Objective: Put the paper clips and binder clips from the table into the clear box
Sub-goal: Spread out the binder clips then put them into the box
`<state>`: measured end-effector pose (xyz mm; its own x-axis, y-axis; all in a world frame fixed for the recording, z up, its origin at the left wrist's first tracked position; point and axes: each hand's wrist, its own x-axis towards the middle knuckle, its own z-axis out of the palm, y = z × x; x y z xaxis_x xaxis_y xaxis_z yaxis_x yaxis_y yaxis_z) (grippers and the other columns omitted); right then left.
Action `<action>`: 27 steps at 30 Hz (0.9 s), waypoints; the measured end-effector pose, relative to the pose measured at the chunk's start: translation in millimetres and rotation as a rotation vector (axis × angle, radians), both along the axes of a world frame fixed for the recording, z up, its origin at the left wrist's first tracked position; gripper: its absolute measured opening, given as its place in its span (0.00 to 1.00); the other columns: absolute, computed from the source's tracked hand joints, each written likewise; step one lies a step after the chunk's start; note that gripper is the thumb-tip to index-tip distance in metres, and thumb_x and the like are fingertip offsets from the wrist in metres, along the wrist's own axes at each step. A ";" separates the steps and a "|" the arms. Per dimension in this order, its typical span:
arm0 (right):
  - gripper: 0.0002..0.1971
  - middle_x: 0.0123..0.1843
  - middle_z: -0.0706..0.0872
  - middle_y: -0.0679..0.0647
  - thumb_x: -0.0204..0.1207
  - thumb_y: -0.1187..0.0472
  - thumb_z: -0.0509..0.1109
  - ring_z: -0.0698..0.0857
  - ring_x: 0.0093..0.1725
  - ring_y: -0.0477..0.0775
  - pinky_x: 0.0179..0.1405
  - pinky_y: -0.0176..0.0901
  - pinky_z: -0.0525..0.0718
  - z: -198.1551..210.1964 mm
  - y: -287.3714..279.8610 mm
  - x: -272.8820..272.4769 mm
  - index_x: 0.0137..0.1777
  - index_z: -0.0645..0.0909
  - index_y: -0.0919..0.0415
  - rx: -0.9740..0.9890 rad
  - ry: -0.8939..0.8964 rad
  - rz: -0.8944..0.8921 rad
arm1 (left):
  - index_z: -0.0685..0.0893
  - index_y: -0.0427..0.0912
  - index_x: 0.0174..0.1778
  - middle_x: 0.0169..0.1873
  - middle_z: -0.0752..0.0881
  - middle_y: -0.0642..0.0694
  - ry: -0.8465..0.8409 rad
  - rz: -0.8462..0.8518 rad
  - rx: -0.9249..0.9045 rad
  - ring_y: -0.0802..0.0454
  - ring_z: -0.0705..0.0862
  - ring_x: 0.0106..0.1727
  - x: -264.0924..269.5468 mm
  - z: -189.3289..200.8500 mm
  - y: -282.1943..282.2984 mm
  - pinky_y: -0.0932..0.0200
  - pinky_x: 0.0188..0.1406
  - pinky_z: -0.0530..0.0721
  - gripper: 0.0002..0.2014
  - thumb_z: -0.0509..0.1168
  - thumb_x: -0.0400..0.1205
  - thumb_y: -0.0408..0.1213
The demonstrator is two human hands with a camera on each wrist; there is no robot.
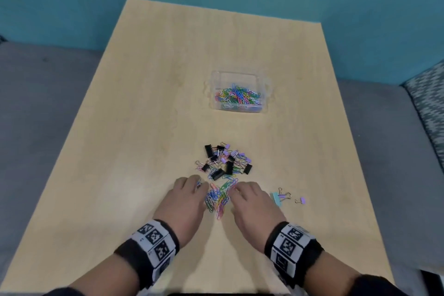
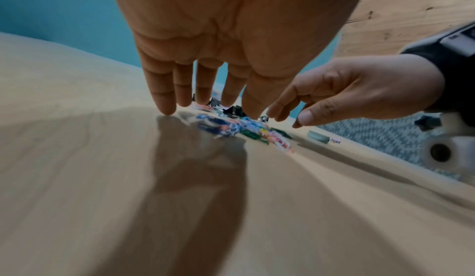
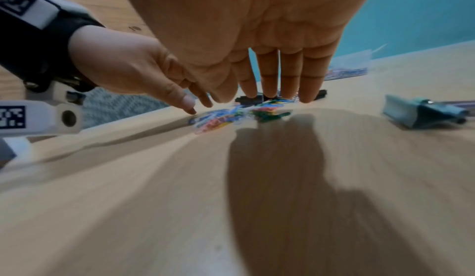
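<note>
A heap of coloured paper clips (image 1: 219,198) lies on the wooden table (image 1: 144,103) between my two hands. My left hand (image 1: 189,191) stands at the heap's left side with straight fingers (image 2: 167,101) whose tips touch the table. At the heap's right side my right hand (image 1: 246,193) does the same, fingers (image 3: 311,85) straight and pointing down. Neither hand holds anything. Just beyond the heap lies a cluster of black and purple binder clips (image 1: 225,161). The clear box (image 1: 240,79) stands farther back, partly filled with paper clips.
A teal binder clip (image 1: 275,198) and two small purple ones (image 1: 300,200) lie right of my right hand. Grey cushions (image 1: 36,115) flank the table, with a patterned pillow (image 1: 427,98) at the right. Bare tabletop stretches to the left.
</note>
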<state>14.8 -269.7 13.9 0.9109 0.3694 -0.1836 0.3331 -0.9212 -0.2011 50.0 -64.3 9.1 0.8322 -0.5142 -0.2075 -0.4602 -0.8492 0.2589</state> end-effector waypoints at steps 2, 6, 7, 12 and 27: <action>0.25 0.67 0.78 0.58 0.71 0.56 0.71 0.76 0.65 0.62 0.57 0.53 0.82 -5.5 1.4 1.0 0.68 0.73 0.61 -0.006 0.030 -0.018 | 0.79 0.44 0.62 0.59 0.82 0.40 0.011 -0.045 0.009 0.38 0.81 0.55 1.7 -5.4 -1.1 0.46 0.44 0.86 0.27 0.75 0.67 0.40; 0.29 0.67 0.78 0.58 0.69 0.52 0.73 0.76 0.67 0.62 0.60 0.52 0.82 -7.5 12.1 -8.8 0.69 0.74 0.62 0.003 0.056 0.061 | 0.84 0.44 0.55 0.55 0.84 0.44 0.036 -0.100 -0.029 0.42 0.81 0.54 -5.0 -11.0 -0.9 0.50 0.48 0.85 0.19 0.74 0.68 0.41; 0.27 0.65 0.79 0.57 0.70 0.52 0.72 0.77 0.65 0.61 0.58 0.51 0.83 -5.7 12.8 -10.0 0.67 0.74 0.61 0.025 0.051 0.069 | 0.84 0.45 0.52 0.53 0.84 0.46 0.037 -0.094 -0.043 0.43 0.81 0.53 -7.2 -10.7 0.5 0.53 0.48 0.85 0.17 0.74 0.68 0.40; 0.25 0.68 0.76 0.60 0.74 0.58 0.65 0.73 0.69 0.63 0.61 0.55 0.81 -11.9 12.8 10.7 0.71 0.71 0.65 0.039 0.027 -0.003 | 0.84 0.43 0.55 0.57 0.83 0.42 -0.034 -0.062 -0.080 0.41 0.81 0.53 -2.1 -11.9 -4.4 0.50 0.48 0.85 0.14 0.64 0.73 0.38; 0.29 0.67 0.75 0.59 0.69 0.58 0.69 0.73 0.67 0.64 0.58 0.57 0.80 -12.9 18.0 17.2 0.70 0.70 0.64 -0.070 0.051 0.057 | 0.82 0.41 0.60 0.60 0.82 0.44 -0.060 -0.186 0.006 0.41 0.81 0.52 16.1 -12.9 -9.1 0.51 0.37 0.85 0.23 0.71 0.68 0.37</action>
